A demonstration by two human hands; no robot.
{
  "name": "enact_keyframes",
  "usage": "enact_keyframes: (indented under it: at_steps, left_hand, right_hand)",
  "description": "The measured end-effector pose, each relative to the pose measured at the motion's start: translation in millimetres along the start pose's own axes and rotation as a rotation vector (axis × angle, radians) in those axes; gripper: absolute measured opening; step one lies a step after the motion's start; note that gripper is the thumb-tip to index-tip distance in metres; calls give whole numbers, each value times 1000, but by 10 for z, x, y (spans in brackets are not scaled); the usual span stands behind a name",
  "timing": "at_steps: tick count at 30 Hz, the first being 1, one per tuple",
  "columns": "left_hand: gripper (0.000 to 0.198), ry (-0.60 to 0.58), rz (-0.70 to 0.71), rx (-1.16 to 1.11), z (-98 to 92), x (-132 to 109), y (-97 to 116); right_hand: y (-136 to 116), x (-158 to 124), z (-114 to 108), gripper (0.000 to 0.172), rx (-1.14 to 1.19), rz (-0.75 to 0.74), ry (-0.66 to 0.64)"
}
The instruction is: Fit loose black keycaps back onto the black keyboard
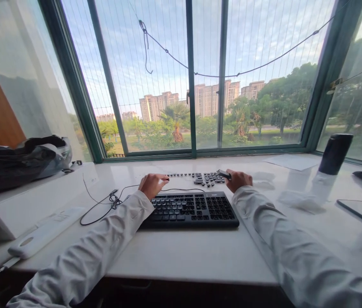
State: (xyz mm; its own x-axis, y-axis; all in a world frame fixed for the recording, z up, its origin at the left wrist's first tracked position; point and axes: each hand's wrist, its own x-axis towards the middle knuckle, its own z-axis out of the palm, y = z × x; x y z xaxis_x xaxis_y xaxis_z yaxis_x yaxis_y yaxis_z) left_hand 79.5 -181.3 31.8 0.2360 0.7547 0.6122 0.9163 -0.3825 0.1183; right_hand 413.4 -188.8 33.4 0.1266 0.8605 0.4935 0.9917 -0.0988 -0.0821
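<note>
Site: indoor desk spot at a window; home room or small office, cannot tell which. Clock read from picture centre. Evidence: 12 o'clock, wide green-framed window (192, 128), thin vertical wires past the glass, knotted cord (207, 76) strung across. Outdoors: apartment blocks (159, 107) at 11, trees (285, 96) at 2. Indoors: 6 o'clock, white worktop (181, 256) bearing black computer keyboard (196, 209); 8 o'clock, white power strip (39, 235) with lead; 9 o'clock, dark bundle (14, 164) on white box (23, 209); 3 o'clock, upright black cylinder (335, 153)
</note>
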Motion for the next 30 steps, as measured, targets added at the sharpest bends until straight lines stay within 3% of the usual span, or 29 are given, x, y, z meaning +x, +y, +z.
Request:
enact_keyframes:
  at_steps: [3, 6, 13, 19, 30]
  left_hand:
    - [21, -33, -16, 71, -9, 198, 38]
    - [20, -109, 10, 97, 116, 475, 131]
    - [18, -291, 87, 136, 767, 978, 378]
    - [13, -318, 64, 140, 1122, 1097, 436]
    - [17, -311, 22, 126, 1224, 1137, 388]
  right_hand:
    - [9, 0, 27, 27, -7, -20, 3]
    - [43, 19, 78, 28, 21, -14, -4]
    - [116, 39, 70, 31, 74, -47, -11]
    - [103, 28, 28, 30, 104, -59, -50]
    - [65, 46, 105, 31, 92, -67, -28]
